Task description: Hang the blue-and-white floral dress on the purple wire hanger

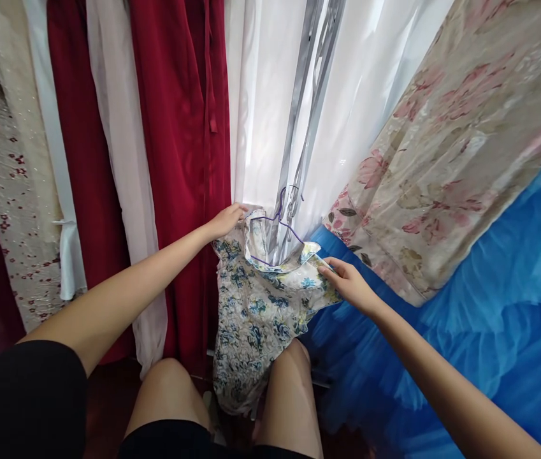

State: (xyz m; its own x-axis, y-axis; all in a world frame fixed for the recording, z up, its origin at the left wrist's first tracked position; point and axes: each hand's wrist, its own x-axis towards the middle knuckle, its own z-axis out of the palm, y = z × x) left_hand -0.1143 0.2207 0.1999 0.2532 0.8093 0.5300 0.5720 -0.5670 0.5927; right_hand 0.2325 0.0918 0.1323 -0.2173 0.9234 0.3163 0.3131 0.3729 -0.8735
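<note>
A sleeveless floral top (255, 312), white with blue and yellow flowers, hangs between my knees on a purple hanger (292, 224). The hanger's hook points up, and part of its frame shows through the neck opening. With closed fingers my left hand (226, 221) grips the top's shoulder edge on the left. My right hand (346, 284) pinches the opposite shoulder edge between thumb and fingers. The fabric is spread out between both hands, and its lower end reaches down by my legs.
Dark red dresses (179, 159) and pale gowns hang on the left. Behind the hanger are white drapes (270, 95) with grey ribbons (306, 108). To the right hang a pink-flowered fabric (442, 146) and a ruffled blue tulle gown (490, 338).
</note>
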